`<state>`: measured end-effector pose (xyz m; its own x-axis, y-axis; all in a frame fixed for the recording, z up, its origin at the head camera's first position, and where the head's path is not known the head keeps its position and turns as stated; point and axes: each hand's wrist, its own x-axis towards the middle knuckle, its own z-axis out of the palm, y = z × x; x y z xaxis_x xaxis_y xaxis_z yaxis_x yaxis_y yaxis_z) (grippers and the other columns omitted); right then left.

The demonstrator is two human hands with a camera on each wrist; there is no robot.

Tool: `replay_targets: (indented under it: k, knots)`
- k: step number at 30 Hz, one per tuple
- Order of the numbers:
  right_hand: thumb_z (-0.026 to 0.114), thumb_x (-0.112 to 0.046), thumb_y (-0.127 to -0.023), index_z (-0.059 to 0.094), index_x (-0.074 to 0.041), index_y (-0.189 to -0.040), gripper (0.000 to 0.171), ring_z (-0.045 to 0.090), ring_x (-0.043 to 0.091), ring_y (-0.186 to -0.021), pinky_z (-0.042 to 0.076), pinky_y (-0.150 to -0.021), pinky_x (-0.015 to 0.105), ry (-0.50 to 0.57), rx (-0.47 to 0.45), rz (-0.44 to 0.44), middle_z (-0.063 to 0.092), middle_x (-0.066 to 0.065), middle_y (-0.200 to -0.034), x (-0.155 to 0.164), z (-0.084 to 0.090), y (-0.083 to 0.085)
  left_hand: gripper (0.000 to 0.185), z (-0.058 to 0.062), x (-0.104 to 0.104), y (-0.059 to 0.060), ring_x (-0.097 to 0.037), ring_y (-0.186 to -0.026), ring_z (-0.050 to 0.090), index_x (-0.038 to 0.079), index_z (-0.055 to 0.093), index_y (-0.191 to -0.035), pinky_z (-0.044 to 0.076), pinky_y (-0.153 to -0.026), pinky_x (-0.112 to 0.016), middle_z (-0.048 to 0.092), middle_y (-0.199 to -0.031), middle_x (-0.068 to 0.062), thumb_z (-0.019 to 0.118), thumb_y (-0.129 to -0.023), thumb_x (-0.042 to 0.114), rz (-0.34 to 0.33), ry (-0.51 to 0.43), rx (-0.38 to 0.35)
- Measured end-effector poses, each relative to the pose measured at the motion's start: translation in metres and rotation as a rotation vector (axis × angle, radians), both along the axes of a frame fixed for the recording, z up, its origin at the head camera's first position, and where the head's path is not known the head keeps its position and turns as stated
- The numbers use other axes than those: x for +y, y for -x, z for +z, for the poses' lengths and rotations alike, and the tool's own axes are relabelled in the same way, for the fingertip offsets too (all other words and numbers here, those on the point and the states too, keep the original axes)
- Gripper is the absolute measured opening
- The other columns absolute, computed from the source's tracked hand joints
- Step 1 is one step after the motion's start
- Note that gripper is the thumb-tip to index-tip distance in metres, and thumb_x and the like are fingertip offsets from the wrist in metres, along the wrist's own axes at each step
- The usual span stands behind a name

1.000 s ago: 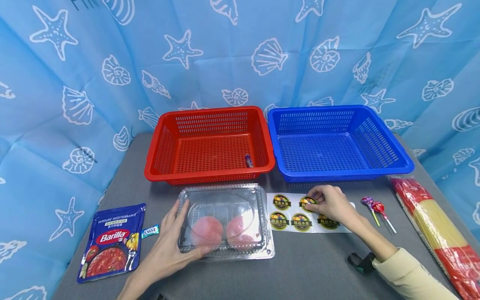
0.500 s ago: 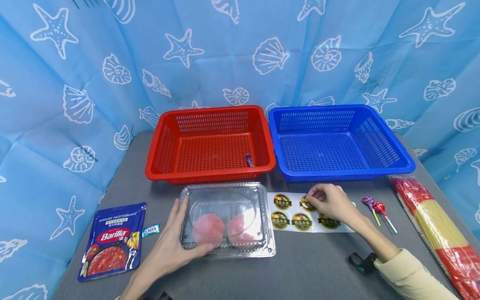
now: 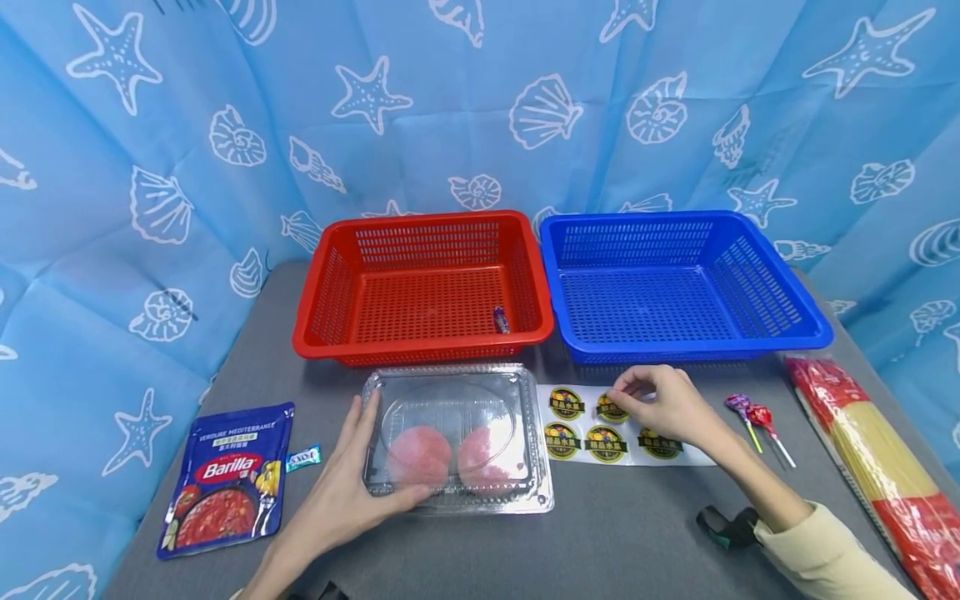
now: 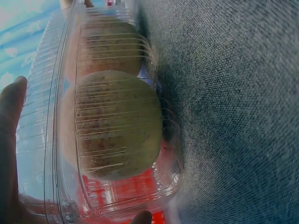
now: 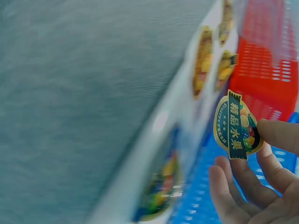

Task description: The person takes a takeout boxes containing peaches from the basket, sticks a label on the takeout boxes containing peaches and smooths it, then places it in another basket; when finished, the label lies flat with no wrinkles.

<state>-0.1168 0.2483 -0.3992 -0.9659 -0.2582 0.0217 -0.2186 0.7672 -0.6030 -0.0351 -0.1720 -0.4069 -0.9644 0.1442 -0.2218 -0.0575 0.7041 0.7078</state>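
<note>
Grey table (image 3: 622, 533), frame centre: clamshell box (image 3: 457, 437) steadied by left hand (image 3: 337, 500); peeled sticker (image 5: 235, 125) pinched by right hand (image 3: 663, 404), liable to fold onto itself.

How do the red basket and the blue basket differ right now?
The red basket sits to the left, behind the clear clamshell box; the blue basket sits to the right, behind the sticker sheet. The red basket has a small wrapped candy near its front right corner; the blue basket shows nothing inside. Both are slotted rectangular plastic baskets of similar size, side by side on the grey table.
</note>
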Motion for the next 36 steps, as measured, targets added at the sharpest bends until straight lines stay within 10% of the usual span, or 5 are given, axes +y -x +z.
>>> replay_targets:
  k: [13,36]
  knots:
    - [0.075,-0.014,-0.092,0.076,-0.010,-0.090,0.005,0.059,0.004,-0.065,0.055,-0.062,0.020,0.129,-0.002,0.039,0.069,0.000,-0.074,-0.028,0.042,-0.006,0.129,0.000,0.000,0.002,-0.056,-0.155,0.006,0.039,-0.008,-0.163,0.021,-0.112,-0.081,-0.010,-0.172,-0.022,0.081,-0.075,0.065,0.002,0.004,-0.024]
    - [0.082,-0.015,-0.086,0.081,-0.011,-0.089,0.005,0.061,0.007,-0.062,0.054,-0.058,0.020,0.348,-0.033,0.297,0.074,-0.001,-0.073,-0.138,0.065,0.009,0.128,0.000,0.000,0.002,-0.056,-0.154,0.007,0.038,-0.008,-0.163,0.021,-0.113,-0.080,-0.010,-0.172,-0.022,0.081,-0.075,0.065,-0.008,0.000,-0.026]
